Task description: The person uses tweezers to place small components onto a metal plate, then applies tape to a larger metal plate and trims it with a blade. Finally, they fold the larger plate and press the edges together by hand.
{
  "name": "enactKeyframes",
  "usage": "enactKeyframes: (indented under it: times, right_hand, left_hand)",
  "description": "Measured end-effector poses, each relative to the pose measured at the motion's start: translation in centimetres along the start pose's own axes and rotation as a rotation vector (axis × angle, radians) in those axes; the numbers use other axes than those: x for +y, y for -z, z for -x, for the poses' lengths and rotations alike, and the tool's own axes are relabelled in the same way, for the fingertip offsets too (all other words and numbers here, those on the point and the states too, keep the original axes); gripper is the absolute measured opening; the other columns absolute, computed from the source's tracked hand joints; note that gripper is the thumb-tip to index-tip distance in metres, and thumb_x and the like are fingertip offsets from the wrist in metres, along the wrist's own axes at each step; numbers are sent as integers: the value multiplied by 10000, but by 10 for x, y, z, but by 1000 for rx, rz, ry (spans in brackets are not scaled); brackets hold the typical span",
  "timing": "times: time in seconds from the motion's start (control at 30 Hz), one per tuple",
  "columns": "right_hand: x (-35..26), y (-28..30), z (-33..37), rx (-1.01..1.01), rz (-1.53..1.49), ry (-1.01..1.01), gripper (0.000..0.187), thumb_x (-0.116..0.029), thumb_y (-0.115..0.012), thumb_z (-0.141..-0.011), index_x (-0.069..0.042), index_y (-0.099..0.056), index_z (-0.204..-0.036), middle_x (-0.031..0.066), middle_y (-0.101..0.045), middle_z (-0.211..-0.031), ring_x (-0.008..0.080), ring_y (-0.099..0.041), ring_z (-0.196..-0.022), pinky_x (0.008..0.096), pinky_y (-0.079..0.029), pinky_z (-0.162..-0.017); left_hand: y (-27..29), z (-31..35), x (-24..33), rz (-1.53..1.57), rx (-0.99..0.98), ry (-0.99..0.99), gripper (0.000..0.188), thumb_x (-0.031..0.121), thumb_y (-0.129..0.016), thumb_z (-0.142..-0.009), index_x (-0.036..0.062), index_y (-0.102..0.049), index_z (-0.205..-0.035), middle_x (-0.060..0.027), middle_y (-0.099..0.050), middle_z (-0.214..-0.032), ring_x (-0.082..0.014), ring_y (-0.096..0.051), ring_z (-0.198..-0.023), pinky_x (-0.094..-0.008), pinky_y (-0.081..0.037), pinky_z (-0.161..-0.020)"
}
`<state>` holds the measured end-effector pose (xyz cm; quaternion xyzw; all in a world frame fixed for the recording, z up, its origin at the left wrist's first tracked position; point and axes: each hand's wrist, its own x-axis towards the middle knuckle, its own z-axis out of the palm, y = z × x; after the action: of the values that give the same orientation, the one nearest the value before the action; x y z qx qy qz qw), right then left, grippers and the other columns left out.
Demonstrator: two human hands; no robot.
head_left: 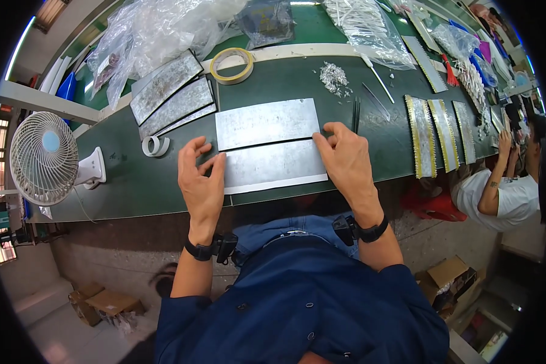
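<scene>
Two flat silvery metal plates lie side by side in front of me, the far plate (267,121) and the near plate (276,162), with a thin dark line between them. A white strip (279,184) runs along the near plate's front edge. At the left ends of the plates is my left hand (201,182), fingers bent and apart, thumb at the near plate's edge. My right hand (347,156) has its thumb at the right end of the line between the plates, its other fingers loosely curled. Neither hand grips anything.
Stacked metal plates (170,91), a yellow tape roll (249,71) and a white tape roll (158,153) sit beyond my left hand. A fan (45,158) stands left. Tweezers (356,115), metal scraps (333,79) and yellow-edged strips (420,133) lie right, near another person (497,194).
</scene>
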<state>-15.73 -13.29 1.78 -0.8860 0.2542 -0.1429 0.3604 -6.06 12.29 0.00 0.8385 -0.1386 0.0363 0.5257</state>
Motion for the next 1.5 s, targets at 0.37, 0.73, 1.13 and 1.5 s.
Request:
enactKeyframes:
  times: [0.37, 0.73, 1.13, 1.5]
  right_hand:
    - [1, 12, 33, -14, -133, 80, 403, -136, -806, -954, 63, -690, -1285, 171, -769, -1000, 232, -779, -847, 346, -588, -756]
    - [1, 6, 32, 3, -257, 36, 407, -110, -789, -962, 58, -668, -1311, 206, -770, -1092, 276, -800, -949, 354, -607, -839]
    - [-1, 9, 29, -7, -226, 86, 434, -111, -775, -966, 43, -647, -1350, 239, -752, -1208, 336, -787, -1036, 387, -608, -877]
    - [-11, 4, -27, -122, 61, 583, 423, -118, -740, -969, -15, -667, -1373, 253, -664, -1394, 439, -599, -1325, 493, -483, -1126]
  left_hand:
    - [8, 31, 8, 17, -147, -112, 584, -2, -827, -905, -38, -559, -1422, -184, -535, -1514, -330, -615, -1357, -433, -596, -1071]
    - [7, 24, 8, -25, -98, -87, 628, 2, -805, -914, -42, -538, -1481, -200, -520, -1560, -346, -566, -1422, -419, -583, -1050]
    - [3, 25, 14, -16, -118, -65, 531, 18, -810, -890, -44, -603, -1375, -220, -509, -1581, -386, -527, -1458, -457, -542, -1085]
    - [2, -7, 40, -404, -632, -581, 361, 228, -897, -814, 1, -631, -904, -210, -495, -1613, -429, -416, -1538, -566, -334, -1270]
